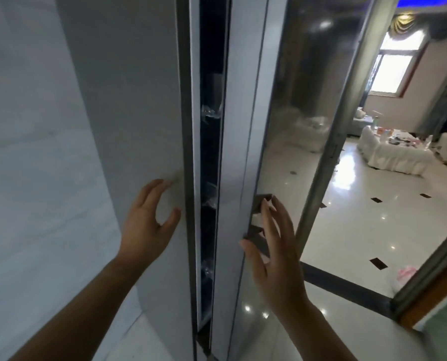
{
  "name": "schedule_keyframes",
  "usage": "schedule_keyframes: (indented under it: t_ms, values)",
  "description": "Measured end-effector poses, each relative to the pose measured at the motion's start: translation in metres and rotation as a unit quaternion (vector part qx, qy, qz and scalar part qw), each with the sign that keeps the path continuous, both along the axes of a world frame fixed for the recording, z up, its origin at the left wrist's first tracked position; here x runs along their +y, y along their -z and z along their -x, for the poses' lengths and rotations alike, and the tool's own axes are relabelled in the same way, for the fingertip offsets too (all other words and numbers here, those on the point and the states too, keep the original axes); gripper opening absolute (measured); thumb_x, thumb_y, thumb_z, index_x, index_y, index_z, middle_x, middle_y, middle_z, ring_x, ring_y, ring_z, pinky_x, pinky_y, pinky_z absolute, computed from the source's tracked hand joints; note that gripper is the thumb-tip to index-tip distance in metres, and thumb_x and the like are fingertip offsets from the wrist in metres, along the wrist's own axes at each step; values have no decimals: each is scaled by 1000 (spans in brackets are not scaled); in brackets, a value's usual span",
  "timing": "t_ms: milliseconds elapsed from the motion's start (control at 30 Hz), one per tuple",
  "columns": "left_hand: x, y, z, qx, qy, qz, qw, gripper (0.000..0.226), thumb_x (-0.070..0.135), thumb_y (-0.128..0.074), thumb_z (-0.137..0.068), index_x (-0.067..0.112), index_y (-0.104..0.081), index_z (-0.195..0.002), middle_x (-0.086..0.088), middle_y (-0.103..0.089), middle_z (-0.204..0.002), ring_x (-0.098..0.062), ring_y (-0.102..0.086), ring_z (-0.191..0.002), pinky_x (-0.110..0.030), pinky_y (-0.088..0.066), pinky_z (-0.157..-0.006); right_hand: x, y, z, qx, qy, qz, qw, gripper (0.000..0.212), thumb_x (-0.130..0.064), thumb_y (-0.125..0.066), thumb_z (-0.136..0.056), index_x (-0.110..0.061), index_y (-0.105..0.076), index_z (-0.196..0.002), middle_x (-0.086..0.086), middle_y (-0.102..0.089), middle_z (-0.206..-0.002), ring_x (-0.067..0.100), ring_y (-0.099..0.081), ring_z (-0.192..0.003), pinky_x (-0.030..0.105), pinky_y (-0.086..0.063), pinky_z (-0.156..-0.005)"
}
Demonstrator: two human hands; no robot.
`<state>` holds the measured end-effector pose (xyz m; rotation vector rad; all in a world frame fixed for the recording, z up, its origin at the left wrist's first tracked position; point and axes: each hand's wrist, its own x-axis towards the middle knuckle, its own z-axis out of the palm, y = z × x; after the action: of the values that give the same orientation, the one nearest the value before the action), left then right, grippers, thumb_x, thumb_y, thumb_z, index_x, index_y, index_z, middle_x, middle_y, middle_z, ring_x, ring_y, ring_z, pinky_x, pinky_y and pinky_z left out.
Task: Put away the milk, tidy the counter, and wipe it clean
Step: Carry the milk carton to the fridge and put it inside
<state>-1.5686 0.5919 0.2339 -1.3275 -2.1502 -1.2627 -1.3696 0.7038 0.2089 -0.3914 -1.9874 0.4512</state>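
A tall grey fridge stands right in front of me. Its glossy door (290, 142) is ajar, leaving a narrow dark gap (210, 178) through which shelves and clear plastic show. My left hand (149, 220) rests with fingers spread on the fridge's grey side panel (128, 121), holding nothing. My right hand (274, 246) lies flat with fingers apart on the door, by the dark recessed handle (262, 204). No milk is in view.
A pale tiled wall (29, 152) fills the left. To the right, a metal sliding-door frame (329, 162) opens onto a shiny white floor (352, 225) with dark diamond tiles, white covered sofas (394, 155) and a bright window.
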Motion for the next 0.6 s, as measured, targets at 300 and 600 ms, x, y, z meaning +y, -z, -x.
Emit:
schedule_keyframes:
  t_ms: [300,600]
  values:
    - [31,6,-3,-100,-15,-38,994,66,27,-53,-88,32,-20,-145,21,-25,-137,4,-34,-123,-19,-34,-98,41,11,57,-48,-37,-21,998,71,-58,-44,-87,-38,-9,-145,1,-6,-156,24,-16,-143,40,-31,-108]
    - [32,6,-19,-116,-99,4,988,67,48,-42,-82,31,-25,-145,10,-33,-147,-8,-39,-128,-31,-39,-102,51,18,60,-30,-78,-33,996,68,-53,-45,-89,-35,-12,-146,4,-7,-155,28,-8,-144,25,-7,-117]
